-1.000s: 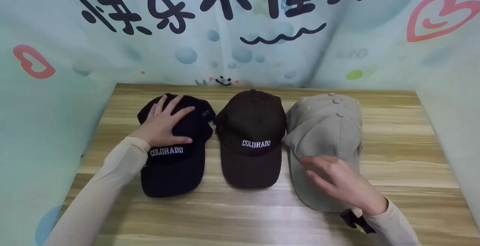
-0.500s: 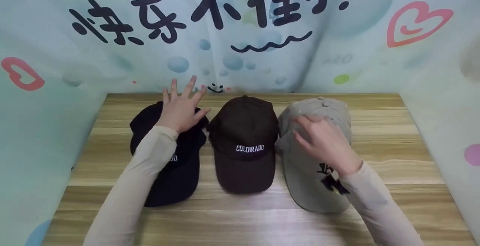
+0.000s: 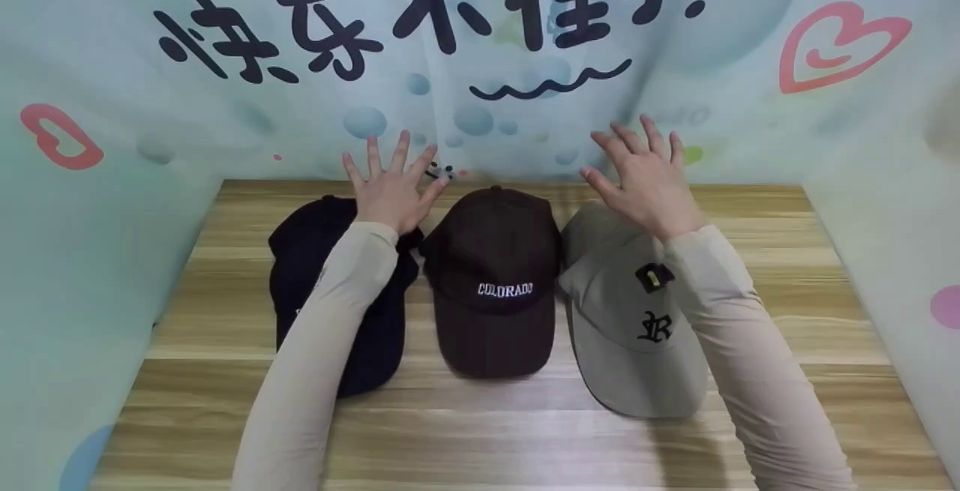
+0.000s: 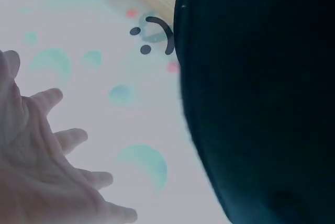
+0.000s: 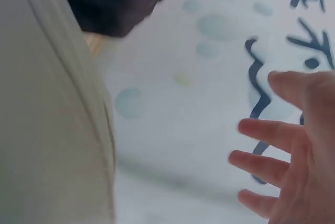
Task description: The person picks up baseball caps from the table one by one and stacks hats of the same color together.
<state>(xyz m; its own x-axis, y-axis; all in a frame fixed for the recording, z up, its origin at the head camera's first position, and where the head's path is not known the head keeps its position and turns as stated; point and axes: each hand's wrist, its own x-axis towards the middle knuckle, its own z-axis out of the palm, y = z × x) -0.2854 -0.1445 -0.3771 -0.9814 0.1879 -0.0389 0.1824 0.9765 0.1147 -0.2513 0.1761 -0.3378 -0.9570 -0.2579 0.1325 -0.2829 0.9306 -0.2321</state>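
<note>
Three groups of caps lie side by side in the head view: a navy cap (image 3: 379, 348) at left, a dark brown cap (image 3: 495, 244) lettered COLORADO in the middle, and stacked grey caps (image 3: 626, 382) at right. My left hand (image 3: 390, 191) is held above the navy cap's far end, fingers spread, holding nothing. Over the far end of the grey caps is my right hand (image 3: 646, 184), its fingers apart and nothing in them. Both wrist views show hands apart from the caps: left hand (image 4: 42, 156) beside the navy cap (image 4: 261, 103), right hand (image 5: 301, 156) beside the grey cap (image 5: 57, 114).
The caps stand on a wood-grain table (image 3: 480, 438). A pale printed cloth backdrop (image 3: 517, 154) rises at the table's far edge, with side panels left and right. A small black piece with yellow (image 3: 655, 277) shows at my right wrist, over the grey cap.
My left hand has lifted off the navy cap and moved away from me and rightward. My right hand has moved from the grey brim to beyond the crown, its fingers spreading. The caps stay put.
</note>
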